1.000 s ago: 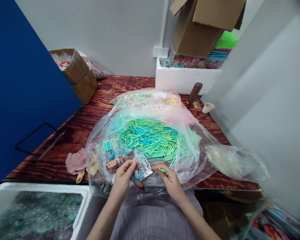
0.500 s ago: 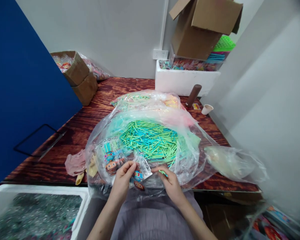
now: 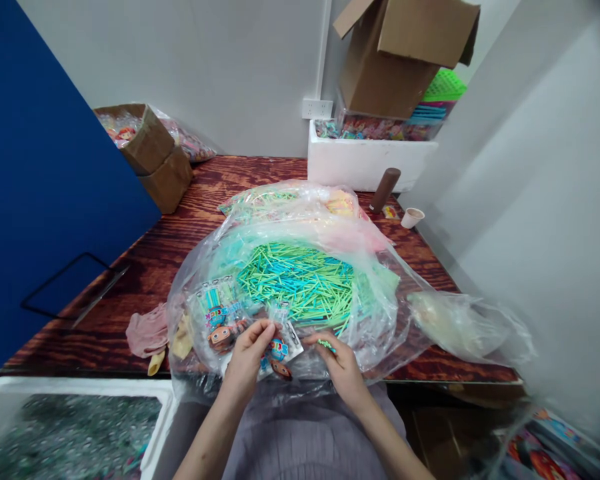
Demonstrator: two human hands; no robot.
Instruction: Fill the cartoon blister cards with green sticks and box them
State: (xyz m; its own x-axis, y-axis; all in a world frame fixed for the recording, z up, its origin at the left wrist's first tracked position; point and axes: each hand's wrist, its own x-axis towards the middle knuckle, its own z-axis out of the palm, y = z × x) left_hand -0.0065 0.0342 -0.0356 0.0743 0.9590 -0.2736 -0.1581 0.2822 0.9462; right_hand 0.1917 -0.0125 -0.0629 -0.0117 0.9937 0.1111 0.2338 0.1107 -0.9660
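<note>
My left hand (image 3: 250, 353) pinches a small printed plastic packet (image 3: 280, 350) with a cartoon figure on it. Across from it, my right hand (image 3: 341, 363) is closed around a small bunch of thin green and blue sticks (image 3: 326, 345), their ends showing at the fingers. The right fingertips are near the packet's edge; whether they touch it I cannot tell. Both hands are at the front of a large clear plastic bag (image 3: 387, 313), which lies open around a heap of green and blue sticks (image 3: 300, 280). More printed packets (image 3: 220, 320) lie left of my left hand.
Pink cloth-like gloves (image 3: 147, 330) lie left of the bag. A white foam box (image 3: 167, 400) stands at the lower left. Another clear bag (image 3: 465, 323) lies right. Further back are a paper cup (image 3: 413, 217), a brown cylinder (image 3: 385, 190) and a white foam box (image 3: 370, 163) under a carton (image 3: 390, 73).
The view has shifted slightly. Both hands keep nearly the same pose, with the packet in the left and the sticks in the right.
</note>
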